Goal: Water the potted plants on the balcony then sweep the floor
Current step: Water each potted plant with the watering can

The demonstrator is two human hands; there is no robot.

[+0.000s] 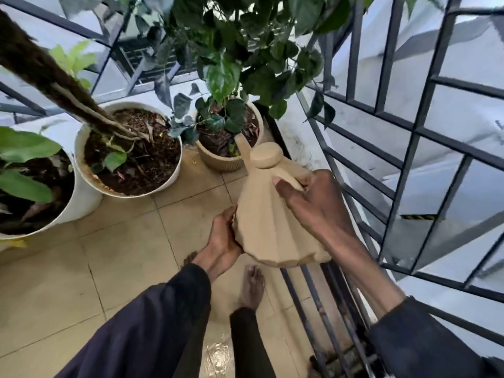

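Note:
A beige faceted watering can (267, 222) with a round cap is held above the tiled floor, its spout tilted over the soil of a small beige ribbed pot (218, 159) holding a dark-leaved plant. My right hand (311, 205) grips the can's handle near the top. My left hand (222, 241) supports the can's lower left side. A white pot (90, 175) with a thick brown trunk stands left of the beige pot. Another white pot (73, 208) with broad green leaves sits at the far left edge.
A dark metal grille (409, 126) runs along the right side and across the back. My bare feet (252, 285) stand on the beige floor tiles (122, 255). A wet shiny patch (218, 356) lies on the floor near my legs. Leaves hang overhead.

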